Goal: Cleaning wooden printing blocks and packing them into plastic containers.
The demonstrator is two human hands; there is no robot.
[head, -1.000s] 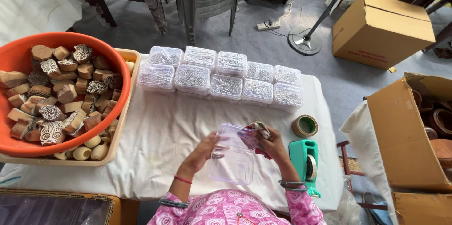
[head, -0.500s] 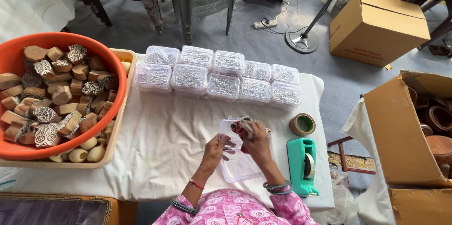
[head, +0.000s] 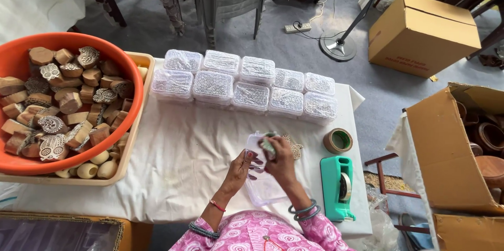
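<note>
Both my hands work just left of the dispenser [head: 337,187]: right hand [head: 281,157] closed around a block [head: 268,146], left hand [head: 245,165] half-open pinching the bag [head: 262,190]; bare cloth [head: 178,167] lies further left.

Both forearms reaching forward over white-clothed table [head: 184,172], hands meeting close together. Left hand [head: 244,166] cupping, fingers curling toward right. Right hand [head: 279,157] closing fingers in pinch, wrist bending slightly inward, bangles sitting on both wrists.

Clear glossy plastic box [head: 265,188] under the grip; matt white cloth [head: 184,167] beneath; rough carved wood blocks [head: 63,104] far left.
</note>
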